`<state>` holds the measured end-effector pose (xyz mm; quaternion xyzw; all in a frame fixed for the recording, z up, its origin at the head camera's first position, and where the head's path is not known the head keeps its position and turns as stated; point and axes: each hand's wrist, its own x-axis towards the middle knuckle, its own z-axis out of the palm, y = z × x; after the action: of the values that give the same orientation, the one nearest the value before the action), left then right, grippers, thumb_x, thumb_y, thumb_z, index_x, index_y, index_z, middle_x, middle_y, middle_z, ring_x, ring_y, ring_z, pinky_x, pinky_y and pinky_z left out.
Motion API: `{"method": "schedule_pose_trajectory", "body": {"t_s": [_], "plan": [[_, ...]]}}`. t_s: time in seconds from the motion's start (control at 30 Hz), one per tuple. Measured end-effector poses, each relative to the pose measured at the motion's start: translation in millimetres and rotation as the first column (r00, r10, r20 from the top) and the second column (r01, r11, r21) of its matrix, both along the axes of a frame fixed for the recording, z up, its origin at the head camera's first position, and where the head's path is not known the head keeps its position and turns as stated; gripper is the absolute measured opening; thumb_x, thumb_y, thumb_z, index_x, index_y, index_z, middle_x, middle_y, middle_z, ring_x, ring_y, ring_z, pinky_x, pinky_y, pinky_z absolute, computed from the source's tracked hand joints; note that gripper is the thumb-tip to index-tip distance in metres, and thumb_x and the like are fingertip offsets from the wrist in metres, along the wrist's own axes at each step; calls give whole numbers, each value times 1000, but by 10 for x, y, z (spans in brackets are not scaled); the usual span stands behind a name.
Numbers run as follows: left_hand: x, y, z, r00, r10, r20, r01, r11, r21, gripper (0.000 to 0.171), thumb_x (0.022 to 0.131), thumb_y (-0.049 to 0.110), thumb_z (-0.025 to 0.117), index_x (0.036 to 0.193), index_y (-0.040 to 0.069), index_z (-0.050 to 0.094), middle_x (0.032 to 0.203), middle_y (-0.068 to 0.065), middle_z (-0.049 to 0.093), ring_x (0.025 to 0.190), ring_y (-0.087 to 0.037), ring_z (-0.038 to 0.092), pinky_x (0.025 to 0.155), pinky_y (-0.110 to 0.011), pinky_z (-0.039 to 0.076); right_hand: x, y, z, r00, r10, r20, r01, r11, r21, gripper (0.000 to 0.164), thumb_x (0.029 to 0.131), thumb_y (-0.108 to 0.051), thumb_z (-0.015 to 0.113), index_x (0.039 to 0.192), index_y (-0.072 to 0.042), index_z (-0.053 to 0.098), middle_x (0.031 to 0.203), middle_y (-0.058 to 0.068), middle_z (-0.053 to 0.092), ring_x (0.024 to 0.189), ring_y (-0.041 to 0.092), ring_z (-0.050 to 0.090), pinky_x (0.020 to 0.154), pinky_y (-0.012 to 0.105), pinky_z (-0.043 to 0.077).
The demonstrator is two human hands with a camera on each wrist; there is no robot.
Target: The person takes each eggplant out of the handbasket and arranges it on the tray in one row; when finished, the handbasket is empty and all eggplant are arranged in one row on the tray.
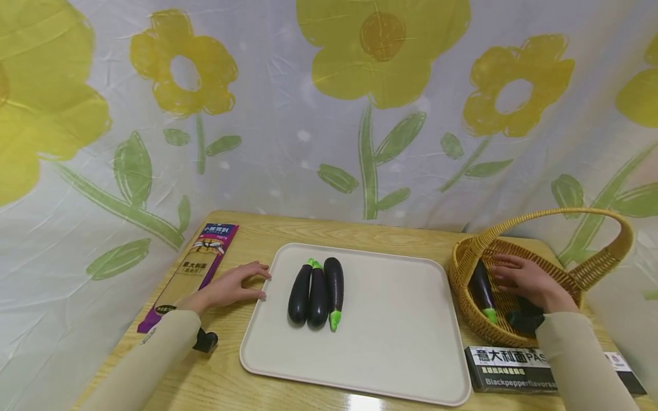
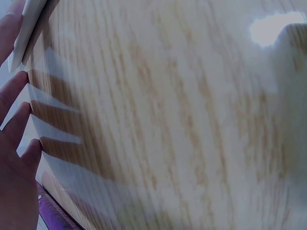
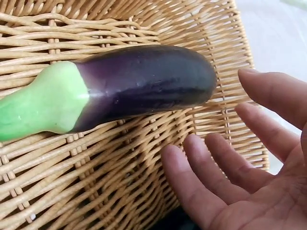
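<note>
In the head view, my right hand [image 1: 526, 279] is inside a wicker basket [image 1: 462, 311] at the right. Its fingers are spread and hold nothing. Beside them lies a dark purple eggplant [image 1: 481, 286] with a green cap; the right wrist view shows a gap between this eggplant [image 3: 148, 84] and the fingertips. Three more eggplants [image 1: 319, 297] lie side by side on a cream tray [image 1: 396, 319], one with its green end toward me. At the tray's left edge my left hand [image 1: 231, 288] rests its fingertips, loosely bent and holding nothing.
A purple pasta packet [image 1: 192, 268] lies left of the tray. A black box [image 1: 511, 371] with white lettering sits in front of the basket, partly under my right sleeve. The basket's tall handle [image 1: 555, 212] arches over it. Behind the wooden table [image 1: 247, 228] hangs a flowered curtain [image 1: 288, 142].
</note>
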<state>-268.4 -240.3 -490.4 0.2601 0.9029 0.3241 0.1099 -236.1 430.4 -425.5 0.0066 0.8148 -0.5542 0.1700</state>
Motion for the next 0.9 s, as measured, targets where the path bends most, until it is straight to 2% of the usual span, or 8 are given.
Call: {"method": "schedule_pose_trajectory", "body": {"t_s": [0.1, 0.3, 0.4, 0.5, 0.57, 0.67, 0.73, 0.9], "plan": [[-4, 0, 1, 1000, -3, 3, 3, 1000, 1, 44, 86, 40, 74, 124, 21, 63, 148, -16, 45, 143, -42, 24, 114, -62, 18, 0, -22, -13, 1000, 9, 22, -9, 1000, -16, 63, 105, -20, 47, 149, 13, 16, 115, -4, 62, 100, 8, 62, 89, 37, 55], [-3, -2, 0, 1000, -5, 0, 5, 1000, 4, 43, 86, 39, 74, 124, 21, 62, 148, -16, 45, 143, -42, 24, 114, -62, 18, -12, -51, -70, 997, 16, 77, -11, 998, -61, 64, 104, -18, 50, 150, 9, 16, 108, -8, 63, 96, 7, 61, 87, 37, 55], [0, 4, 7, 1000, -5, 3, 5, 1000, 4, 43, 86, 39, 74, 124, 21, 62, 148, -16, 45, 143, -42, 24, 114, -62, 18, -13, -71, -90, 996, 32, 84, -27, 998, -56, 63, 103, -15, 50, 150, 9, 14, 107, -6, 63, 93, 9, 61, 85, 38, 55], [5, 6, 16, 1000, -5, 4, 5, 1000, 5, 43, 86, 39, 74, 124, 20, 62, 148, -16, 45, 143, -43, 25, 114, -63, 19, -7, -107, -90, 995, 44, 87, -42, 999, -30, 66, 102, -13, 51, 151, 7, 11, 111, 6, 60, 91, 13, 62, 81, 39, 55], [6, 10, 22, 1000, -7, 4, 6, 1000, 6, 44, 86, 39, 74, 123, 20, 63, 147, -16, 46, 143, -43, 25, 113, -63, 19, 1, -126, -95, 995, 44, 87, -43, 999, -13, 68, 101, -12, 52, 151, 6, 10, 121, 22, 55, 91, 16, 62, 80, 40, 55], [8, 12, 25, 1000, -10, -2, 10, 1000, 4, 44, 86, 40, 74, 124, 20, 63, 147, -16, 46, 143, -43, 26, 113, -63, 19, 12, -140, -107, 996, 41, 85, -41, 999, 3, 69, 101, -10, 53, 152, 5, 9, 138, 41, 35, 95, 19, 63, 81, 42, 55], [8, 12, 25, 1000, -10, -3, 10, 1000, 2, 44, 86, 40, 74, 124, 20, 63, 147, -16, 46, 143, -42, 26, 113, -62, 20, 16, -140, -113, 996, 42, 82, -42, 999, 3, 67, 102, -9, 52, 151, 4, 9, 144, 44, 24, 99, 21, 63, 83, 44, 55], [13, 10, 31, 1000, -2, 4, 2, 1000, 0, 43, 86, 39, 74, 123, 21, 63, 147, -16, 46, 143, -42, 25, 113, -62, 20, 21, -130, -95, 998, 40, 53, -43, 998, 50, 57, 101, -10, 53, 147, 5, 23, 145, 45, 21, 110, 30, 59, 83, 44, 55]]}}
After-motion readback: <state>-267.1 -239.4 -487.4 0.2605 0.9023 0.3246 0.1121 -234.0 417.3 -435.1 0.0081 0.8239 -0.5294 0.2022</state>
